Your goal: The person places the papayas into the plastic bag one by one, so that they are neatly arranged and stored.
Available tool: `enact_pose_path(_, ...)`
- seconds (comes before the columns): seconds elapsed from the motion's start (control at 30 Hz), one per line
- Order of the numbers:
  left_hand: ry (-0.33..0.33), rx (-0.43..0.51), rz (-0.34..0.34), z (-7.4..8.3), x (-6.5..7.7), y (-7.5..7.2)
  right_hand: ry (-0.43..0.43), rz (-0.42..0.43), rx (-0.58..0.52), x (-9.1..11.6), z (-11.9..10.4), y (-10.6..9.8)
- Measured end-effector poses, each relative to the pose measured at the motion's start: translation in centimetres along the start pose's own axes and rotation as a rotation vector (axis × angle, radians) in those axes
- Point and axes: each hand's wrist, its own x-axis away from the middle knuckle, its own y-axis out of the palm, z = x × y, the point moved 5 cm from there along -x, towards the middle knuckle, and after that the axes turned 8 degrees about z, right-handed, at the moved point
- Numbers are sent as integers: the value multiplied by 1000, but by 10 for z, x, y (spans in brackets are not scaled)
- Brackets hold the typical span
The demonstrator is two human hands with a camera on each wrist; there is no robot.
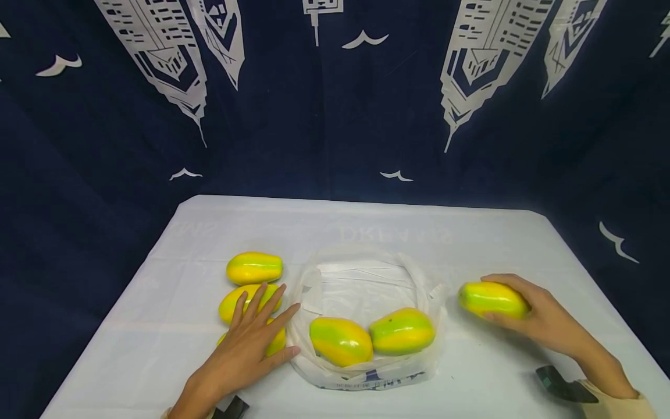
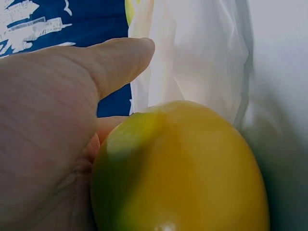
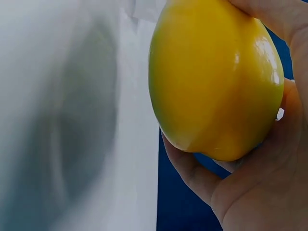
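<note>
My right hand (image 1: 546, 317) grips a yellow-green papaya (image 1: 492, 299) from its right side, at the right of the white plastic bag (image 1: 366, 285). In the right wrist view that papaya (image 3: 211, 82) shows above the white surface, fingers and thumb around it. My left hand (image 1: 246, 352) reaches over the column of papayas left of the bag, fingers spread and straight. It covers part of the middle papaya (image 1: 230, 304) and the nearest papaya (image 1: 277, 342). The left wrist view has one papaya (image 2: 183, 168) close beside the palm, the thumb pointing at the bag.
Two papayas, a left one (image 1: 341, 341) and a right one (image 1: 402, 331), lie inside the opened bag toward its near side. A farther papaya (image 1: 255, 267) heads the left column. Everything sits on a white-covered table (image 1: 157, 308), with a dark blue printed cloth (image 1: 324, 116) behind.
</note>
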Motion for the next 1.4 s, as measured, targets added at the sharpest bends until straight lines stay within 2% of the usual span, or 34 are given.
enact_pose_path(0.77,3,8,12,0,2,-1,-60,30,-7,-14,-34,2)
enact_pose_path(1.03,6,20,20,0,2,-2,-63,-4,5,-24,-47,6)
enact_pose_path(1.4,-1,16,4,1,1,0,-135,-25,-14,-33,-70,13)
